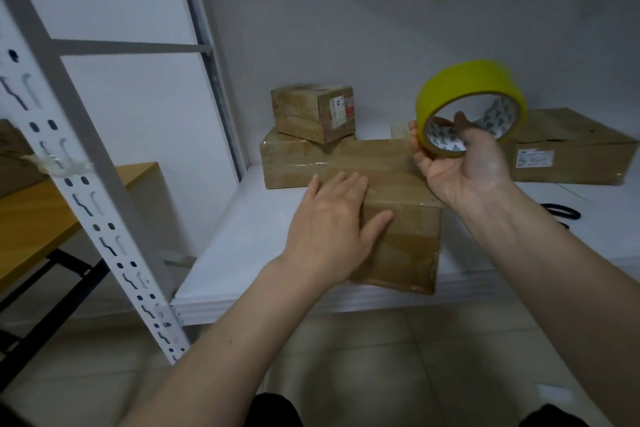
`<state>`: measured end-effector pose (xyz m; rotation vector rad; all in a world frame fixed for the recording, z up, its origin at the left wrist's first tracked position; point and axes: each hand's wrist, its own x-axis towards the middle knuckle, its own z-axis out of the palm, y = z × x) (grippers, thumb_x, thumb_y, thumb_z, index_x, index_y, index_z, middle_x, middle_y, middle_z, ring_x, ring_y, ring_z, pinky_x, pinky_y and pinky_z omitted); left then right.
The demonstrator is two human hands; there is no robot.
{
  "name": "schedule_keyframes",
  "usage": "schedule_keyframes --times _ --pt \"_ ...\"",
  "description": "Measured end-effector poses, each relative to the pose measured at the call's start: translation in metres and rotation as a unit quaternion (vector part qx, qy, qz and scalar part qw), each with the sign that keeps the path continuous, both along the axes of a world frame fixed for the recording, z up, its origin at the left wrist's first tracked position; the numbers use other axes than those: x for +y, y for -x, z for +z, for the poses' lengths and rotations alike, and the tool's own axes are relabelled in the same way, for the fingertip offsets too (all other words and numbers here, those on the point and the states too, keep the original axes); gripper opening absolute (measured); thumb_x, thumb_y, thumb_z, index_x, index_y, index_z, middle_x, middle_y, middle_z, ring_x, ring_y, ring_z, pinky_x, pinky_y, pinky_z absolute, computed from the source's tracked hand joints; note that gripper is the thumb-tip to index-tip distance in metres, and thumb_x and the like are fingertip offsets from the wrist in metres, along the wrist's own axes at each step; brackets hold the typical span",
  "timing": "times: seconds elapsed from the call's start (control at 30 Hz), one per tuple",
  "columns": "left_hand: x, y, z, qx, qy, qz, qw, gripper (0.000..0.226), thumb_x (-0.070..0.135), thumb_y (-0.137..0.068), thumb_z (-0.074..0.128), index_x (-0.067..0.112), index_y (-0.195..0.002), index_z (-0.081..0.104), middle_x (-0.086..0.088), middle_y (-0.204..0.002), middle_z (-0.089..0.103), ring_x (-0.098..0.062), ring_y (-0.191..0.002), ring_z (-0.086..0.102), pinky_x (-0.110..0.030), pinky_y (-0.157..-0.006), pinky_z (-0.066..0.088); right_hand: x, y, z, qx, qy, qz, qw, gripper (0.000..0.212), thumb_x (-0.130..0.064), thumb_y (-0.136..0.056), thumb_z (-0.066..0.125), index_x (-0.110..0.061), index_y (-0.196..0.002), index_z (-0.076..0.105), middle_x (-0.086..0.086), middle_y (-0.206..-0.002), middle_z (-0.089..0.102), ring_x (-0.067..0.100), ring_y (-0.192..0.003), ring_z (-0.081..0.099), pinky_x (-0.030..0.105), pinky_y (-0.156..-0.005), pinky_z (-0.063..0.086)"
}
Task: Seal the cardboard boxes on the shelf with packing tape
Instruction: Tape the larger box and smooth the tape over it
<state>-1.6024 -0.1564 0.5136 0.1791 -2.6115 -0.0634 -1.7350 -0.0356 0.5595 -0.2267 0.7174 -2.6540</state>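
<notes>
A brown cardboard box (401, 218) lies at the front of the white shelf (242, 253), shiny tape across its top. My left hand (332, 222) rests flat on its near left corner, fingers straight. My right hand (460, 166) holds a yellow roll of packing tape (471, 107) raised above the box's far right end, thumb through the core. Behind stands a long flat box (287, 163) with a small labelled box (313, 113) on top. Another flat box (571, 149) lies at the right.
Black-handled scissors (562, 211) lie on the shelf at the right, partly behind my right arm. A white slotted upright (86, 191) of the rack crosses the left foreground. Beyond it stands a wooden table (41, 215). Tiled floor lies below.
</notes>
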Motion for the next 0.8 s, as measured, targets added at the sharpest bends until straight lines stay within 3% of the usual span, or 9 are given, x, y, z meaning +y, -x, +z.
schedule_keyframes --times 0.07,0.17,0.3,0.4,0.5,0.6,0.7,0.8 --pt "-0.003 0.0 0.002 0.017 -0.006 0.005 1.0 0.072 0.062 -0.096 0.034 0.011 -0.147 0.044 -0.007 -0.153 0.043 -0.02 -0.144 0.034 -0.031 -0.121 0.013 0.005 0.001 0.0 -0.011 0.007 -0.011 1.0 0.034 -0.019 -0.095 0.055 0.002 -0.12 0.049 0.024 -0.118 0.059 0.032 -0.078 0.07 0.031 -0.054 0.056" --pt "-0.003 -0.001 0.002 0.012 -0.003 0.012 1.0 0.068 0.055 -0.099 0.042 0.011 -0.151 0.037 -0.006 -0.157 0.035 -0.018 -0.147 0.028 -0.025 -0.12 0.009 0.02 0.008 0.003 -0.024 0.029 -0.035 0.999 0.033 -0.016 -0.097 0.05 0.001 -0.125 0.048 0.022 -0.117 0.06 0.031 -0.083 0.068 0.031 -0.056 0.056" --pt "-0.002 -0.007 -0.001 0.015 0.005 0.029 0.999 0.075 0.059 -0.097 0.039 0.016 -0.156 0.023 -0.002 -0.161 0.028 -0.016 -0.148 0.023 -0.024 -0.119 0.007 0.047 0.016 0.009 -0.045 0.077 -0.054 0.995 0.016 -0.013 -0.098 0.046 -0.001 -0.1 0.056 0.017 -0.084 0.068 0.028 -0.061 0.07 0.029 -0.054 0.056" --pt "-0.006 -0.006 -0.001 0.006 0.003 0.03 1.0 0.087 0.064 -0.092 0.044 0.021 -0.158 0.007 0.0 -0.159 0.031 -0.017 -0.145 0.029 -0.03 -0.119 0.015 0.06 0.019 0.007 -0.065 0.087 -0.072 0.991 0.019 -0.01 -0.099 0.044 -0.001 -0.088 0.056 0.014 -0.067 0.069 0.027 -0.055 0.068 0.031 -0.053 0.057" --pt "-0.003 -0.006 0.005 0.015 -0.116 -0.029 0.993 0.096 0.06 -0.087 0.057 0.025 -0.158 0.004 0.004 -0.157 0.034 -0.014 -0.141 0.033 -0.034 -0.119 0.024 0.063 0.015 0.004 -0.069 0.073 -0.074 0.992 0.023 -0.013 -0.101 0.04 -0.001 -0.088 0.055 0.014 -0.07 0.068 0.027 -0.057 0.068 0.032 -0.053 0.057" --pt "-0.003 -0.011 0.013 0.133 -0.331 -0.071 0.932 0.093 0.051 -0.082 0.072 0.028 -0.155 0.02 0.01 -0.156 0.033 -0.004 -0.139 0.032 -0.028 -0.113 0.03 0.065 0.009 0.003 -0.068 0.053 -0.065 0.994 0.024 -0.015 -0.102 0.041 -0.001 -0.087 0.054 0.016 -0.08 0.065 0.028 -0.069 0.067 0.033 -0.056 0.059" --pt "-0.013 -0.015 0.016 0.278 -0.391 -0.004 0.878 0.068 0.028 -0.09 0.069 0.021 -0.149 0.035 0.005 -0.147 0.045 -0.008 -0.134 0.042 -0.016 -0.103 0.035 0.066 0.005 0.005 -0.062 0.044 -0.057 0.995 0.024 -0.014 -0.102 0.042 -0.002 -0.086 0.054 0.016 -0.076 0.067 0.029 -0.07 0.068 0.033 -0.058 0.059" --pt "-0.022 -0.02 0.016 0.298 -0.436 0.058 0.847 0.057 0.017 -0.095 0.062 0.019 -0.147 0.038 0.002 -0.145 0.047 -0.007 -0.127 0.045 -0.019 -0.1 0.034 0.063 0.0 0.005 -0.053 0.032 -0.038 0.997 0.022 -0.014 -0.101 0.043 -0.001 -0.088 0.055 0.016 -0.067 0.07 0.029 -0.064 0.071 0.032 -0.056 0.058"
